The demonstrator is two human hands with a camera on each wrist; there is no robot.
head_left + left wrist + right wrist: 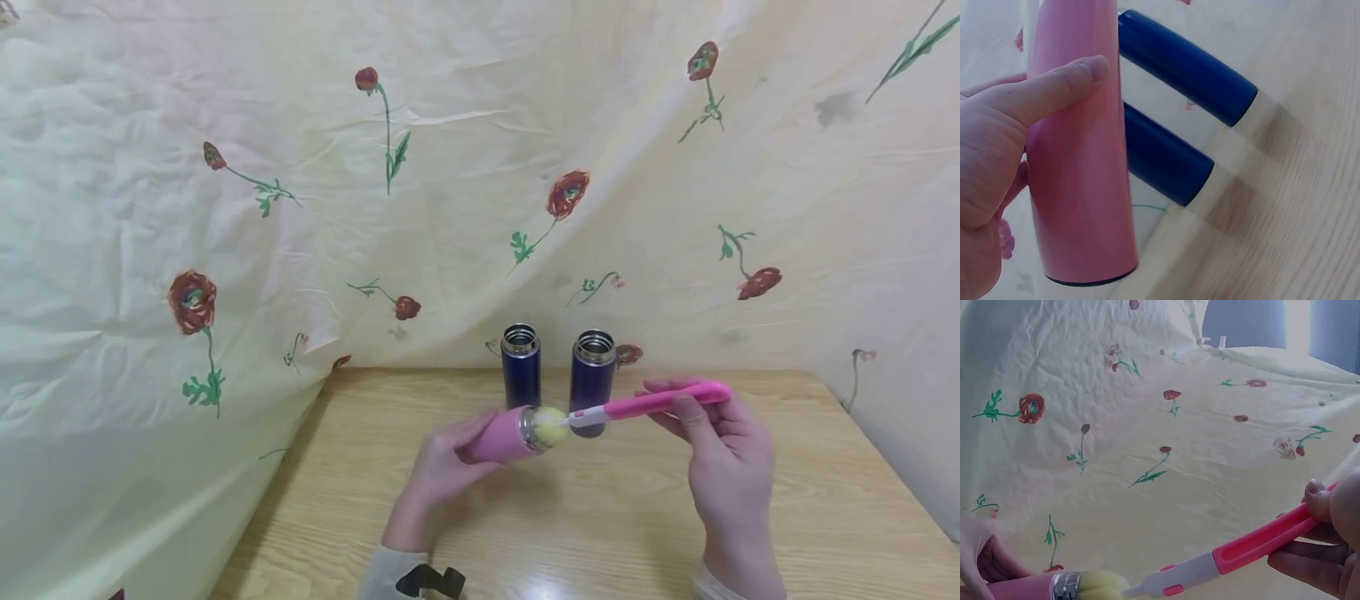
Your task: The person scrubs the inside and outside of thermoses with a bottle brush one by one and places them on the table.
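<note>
We are at the cleaning step: our left hand (442,471) wraps its fingers (1054,87) around the pink bottle (502,437), holding it tilted above the wooden surface (600,517), its steel mouth turned toward the brush. Our right hand (723,458) pinches the pink handle of the bottle brush (645,406) between thumb and curled fingers (1310,562), and the yellow sponge head (551,427) sits right at the mouth of the pink bottle, partly inside as far as we can tell. We judge the next move calls for keeping brush and bottle in line, so the sponge can slide deeper without bending its neck.

Counting: we see one pink bottle, one brush, and two dark blue bottles (521,364) standing upright and uncapped just behind the pink bottle, near the flowered cloth (450,167). No caps show.
</note>
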